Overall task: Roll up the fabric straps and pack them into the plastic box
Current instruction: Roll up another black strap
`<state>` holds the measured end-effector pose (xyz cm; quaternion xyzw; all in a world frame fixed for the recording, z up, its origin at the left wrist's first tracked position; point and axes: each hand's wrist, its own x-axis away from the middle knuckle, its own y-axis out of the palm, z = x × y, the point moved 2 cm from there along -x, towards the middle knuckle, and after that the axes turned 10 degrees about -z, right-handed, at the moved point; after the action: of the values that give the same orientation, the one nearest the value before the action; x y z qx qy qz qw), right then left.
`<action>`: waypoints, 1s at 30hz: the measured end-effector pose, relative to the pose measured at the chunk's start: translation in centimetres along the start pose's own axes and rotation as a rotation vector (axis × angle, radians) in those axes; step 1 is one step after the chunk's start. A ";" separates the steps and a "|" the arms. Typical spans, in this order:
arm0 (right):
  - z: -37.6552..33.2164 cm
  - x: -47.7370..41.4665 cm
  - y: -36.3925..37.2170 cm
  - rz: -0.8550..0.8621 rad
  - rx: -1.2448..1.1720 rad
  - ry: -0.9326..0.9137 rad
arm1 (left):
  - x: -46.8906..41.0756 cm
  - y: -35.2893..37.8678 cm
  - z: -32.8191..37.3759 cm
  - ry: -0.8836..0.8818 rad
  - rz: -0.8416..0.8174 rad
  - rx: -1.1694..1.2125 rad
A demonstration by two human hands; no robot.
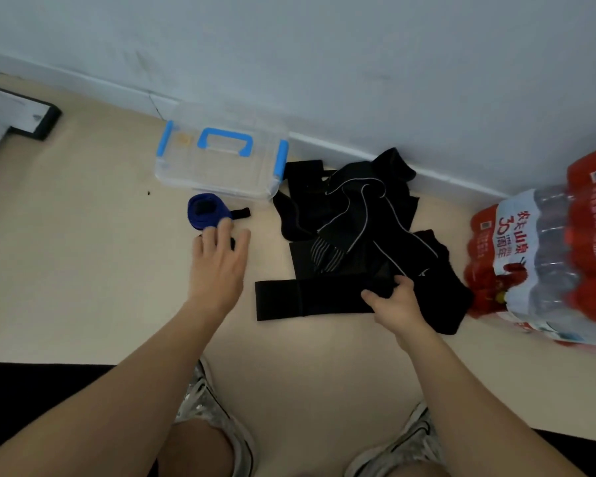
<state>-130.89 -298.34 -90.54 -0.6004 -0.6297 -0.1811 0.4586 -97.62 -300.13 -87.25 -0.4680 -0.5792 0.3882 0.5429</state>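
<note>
A clear plastic box (172,166) with blue latches and a blue handle sits shut on the floor by the wall. Just in front of it lies a rolled blue strap (205,215) with a black tab. My left hand (217,266) reaches out flat, its fingertips touching the roll's near side. To the right lies a heap of black straps (351,218) with grey piping. A wide black strap (307,299) stretches flat along the heap's near edge, and my right hand (398,304) pinches its right part between thumb and fingers.
A shrink-wrapped pack of water bottles (544,266) with red labels stands at the right, close to the heap. The wall's skirting (358,149) runs behind everything. My two shoes (207,404) are on the beige floor below. A black-edged board lies at far left.
</note>
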 end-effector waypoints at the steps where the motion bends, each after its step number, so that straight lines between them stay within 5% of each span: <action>1: 0.0 -0.1 -0.1 0.022 0.007 -0.002 | 0.3 0.1 1.1 0.070 -0.032 0.042; 7: -0.2 -0.1 -1.4 0.027 -0.251 0.138 | 3.2 3.4 6.4 0.125 -0.639 0.284; 14: -0.1 2.1 -2.1 0.016 -0.603 0.156 | 6.4 4.1 8.6 0.165 -0.573 0.119; 19: -0.2 3.8 -2.9 0.052 -0.693 0.111 | 6.2 1.0 8.3 0.173 -0.792 0.633; 24: -1.9 5.4 -4.1 0.121 -0.805 -0.021 | 6.0 -5.6 7.3 0.262 -0.903 0.759; 27: -2.1 6.4 -4.6 0.028 -0.918 0.023 | 7.0 -7.8 7.2 0.171 -0.916 0.905; 30: -2.1 7.5 -4.3 -0.161 -0.937 0.035 | 8.1 -8.1 7.1 0.073 -0.757 0.780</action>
<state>-133.02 -296.43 -82.15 -0.6886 -0.5169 -0.4907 0.1334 -105.44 -294.07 -78.11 -0.0038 -0.5008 0.3352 0.7980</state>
